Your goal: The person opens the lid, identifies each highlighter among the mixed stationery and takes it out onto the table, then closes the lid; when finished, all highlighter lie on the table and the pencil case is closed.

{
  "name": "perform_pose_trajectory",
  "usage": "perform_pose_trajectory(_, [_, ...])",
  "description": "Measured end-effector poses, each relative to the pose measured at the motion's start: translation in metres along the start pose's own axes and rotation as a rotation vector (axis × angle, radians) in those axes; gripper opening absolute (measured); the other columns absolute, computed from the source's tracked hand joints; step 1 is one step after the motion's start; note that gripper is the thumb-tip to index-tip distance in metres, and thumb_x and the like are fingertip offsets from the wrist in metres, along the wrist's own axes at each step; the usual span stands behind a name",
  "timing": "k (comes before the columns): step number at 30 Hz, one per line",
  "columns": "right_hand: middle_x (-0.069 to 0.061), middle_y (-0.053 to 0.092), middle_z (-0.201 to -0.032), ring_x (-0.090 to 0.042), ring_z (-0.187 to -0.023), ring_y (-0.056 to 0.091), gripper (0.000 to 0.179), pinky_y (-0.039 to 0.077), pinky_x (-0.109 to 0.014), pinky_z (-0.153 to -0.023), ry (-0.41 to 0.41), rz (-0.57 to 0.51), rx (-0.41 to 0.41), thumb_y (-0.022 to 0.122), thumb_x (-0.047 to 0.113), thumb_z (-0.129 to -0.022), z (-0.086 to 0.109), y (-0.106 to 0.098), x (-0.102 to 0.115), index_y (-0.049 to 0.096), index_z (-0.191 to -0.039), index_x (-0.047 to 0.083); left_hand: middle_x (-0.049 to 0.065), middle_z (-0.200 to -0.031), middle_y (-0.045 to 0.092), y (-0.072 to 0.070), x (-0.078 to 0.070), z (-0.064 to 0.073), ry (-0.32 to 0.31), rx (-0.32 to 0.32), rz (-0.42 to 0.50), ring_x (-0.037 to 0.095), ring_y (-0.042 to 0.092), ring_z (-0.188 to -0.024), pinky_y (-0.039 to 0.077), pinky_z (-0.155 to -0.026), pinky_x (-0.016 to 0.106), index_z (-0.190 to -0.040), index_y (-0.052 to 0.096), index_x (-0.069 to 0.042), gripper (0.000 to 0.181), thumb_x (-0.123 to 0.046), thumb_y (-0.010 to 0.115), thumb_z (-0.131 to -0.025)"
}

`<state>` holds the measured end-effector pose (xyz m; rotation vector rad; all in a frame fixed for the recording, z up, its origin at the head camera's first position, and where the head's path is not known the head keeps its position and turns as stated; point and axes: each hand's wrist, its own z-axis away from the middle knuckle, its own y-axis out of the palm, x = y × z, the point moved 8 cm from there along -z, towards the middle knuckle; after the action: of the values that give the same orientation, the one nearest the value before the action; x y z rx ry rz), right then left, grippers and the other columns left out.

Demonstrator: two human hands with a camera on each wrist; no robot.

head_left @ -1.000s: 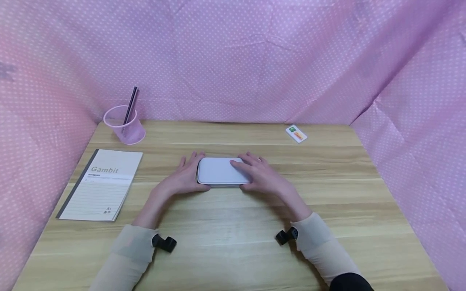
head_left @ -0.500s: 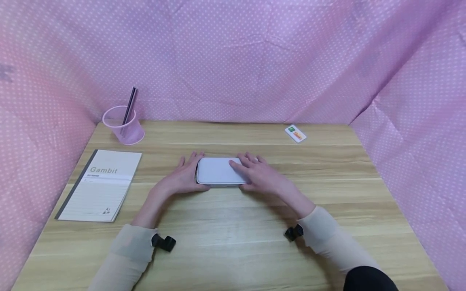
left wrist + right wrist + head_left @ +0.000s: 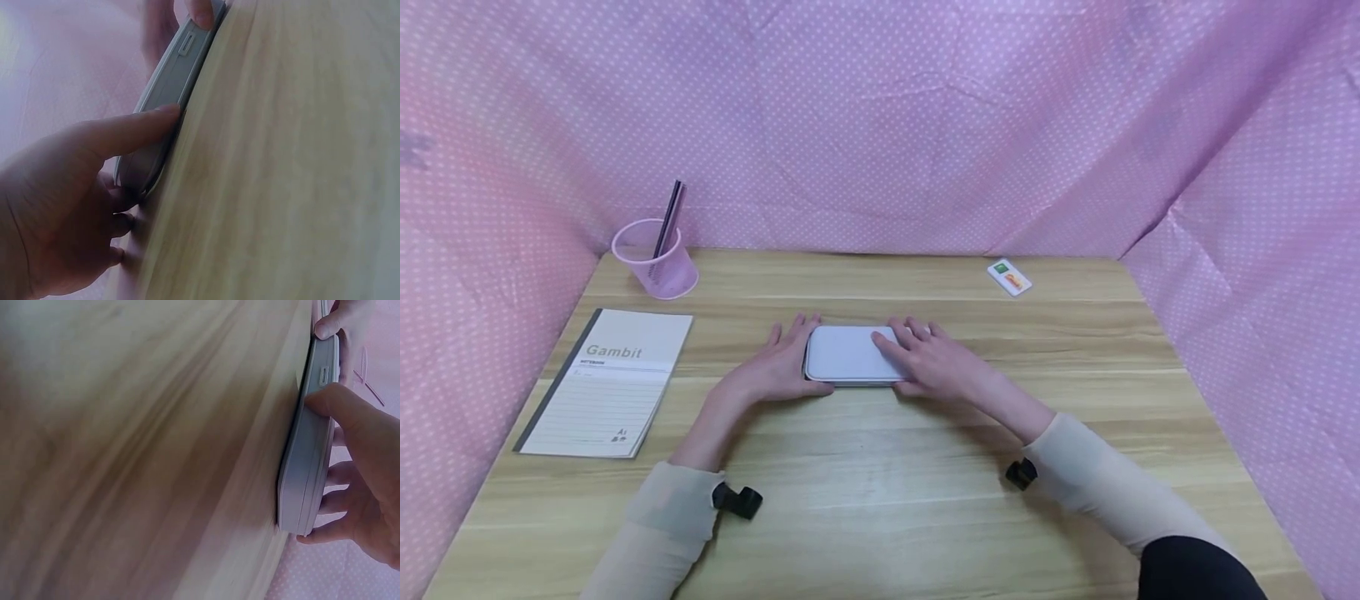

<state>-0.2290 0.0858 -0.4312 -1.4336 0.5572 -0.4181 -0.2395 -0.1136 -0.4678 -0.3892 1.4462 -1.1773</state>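
Note:
A flat, pale grey case (image 3: 848, 353) with rounded corners lies on the table, between both hands. My left hand (image 3: 777, 367) grips its left end, with the thumb along the front side and the other fingers round the far side. At the opposite end, my right hand (image 3: 938, 364) holds the case with its thumb on the front and a finger lying over the top face. In the left wrist view, the front wall of the case (image 3: 167, 82) shows a small slot-like latch. The right wrist view shows the right thumb (image 3: 340, 406) pressing beside that latch. What is inside the case is hidden.
A notebook (image 3: 610, 392) marked "Gambit" lies at the left. Behind it stands a pink cup (image 3: 670, 271) holding dark sticks (image 3: 671, 215). A small white card-like item (image 3: 1010, 277) rests near the back right edge. Pink dotted cloth (image 3: 880, 125) surrounds the table (image 3: 865, 500).
My right forearm has swung outward to the right, carrying the wrist camera with it. Both hands stay at the ends of the case, which has hardly moved.

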Motion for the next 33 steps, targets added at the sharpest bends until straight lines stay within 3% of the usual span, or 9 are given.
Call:
perform_pose_trajectory(11, [-0.02, 0.049, -0.143, -0.038, -0.126, 0.058, 0.076, 0.06, -0.057, -0.095, -0.028, 0.034, -0.04, 0.064, 0.049, -0.095, -0.0015, -0.0011, 0.0013, 0.039, -0.156, 0.011, 0.026, -0.17, 0.019, -0.0021, -0.0042, 0.0012, -0.011, -0.01, -0.058, 0.04, 0.012, -0.161, 0.006, -0.132, 0.062, -0.162, 0.013, 0.0, 0.115, -0.049, 0.078, -0.081])
perform_pose_trajectory(28, [-0.021, 0.05, -0.144, -0.038, -0.126, 0.059, 0.077, 0.061, -0.056, -0.094, -0.039, -0.013, 0.005, 0.064, 0.047, -0.095, -0.0029, -0.0023, -0.0032, 0.039, -0.157, 0.01, 0.03, -0.168, 0.021, -0.0045, -0.0043, -0.004, -0.026, -0.017, -0.119, 0.043, 0.022, -0.158, 0.013, -0.132, 0.062, -0.161, 0.017, -0.001, 0.115, -0.051, 0.079, -0.078])
perform_pose_trajectory(33, [-0.022, 0.051, -0.148, -0.04, -0.131, 0.058, 0.076, 0.06, -0.057, -0.096, -0.045, -0.081, 0.042, 0.065, 0.046, -0.096, -0.0043, -0.0053, -0.0072, 0.039, -0.158, 0.01, 0.03, -0.168, 0.022, -0.0049, -0.0043, -0.0041, -0.027, -0.012, -0.099, 0.043, 0.022, -0.158, 0.012, -0.132, 0.062, -0.161, 0.018, -0.001, 0.115, -0.05, 0.081, -0.077])
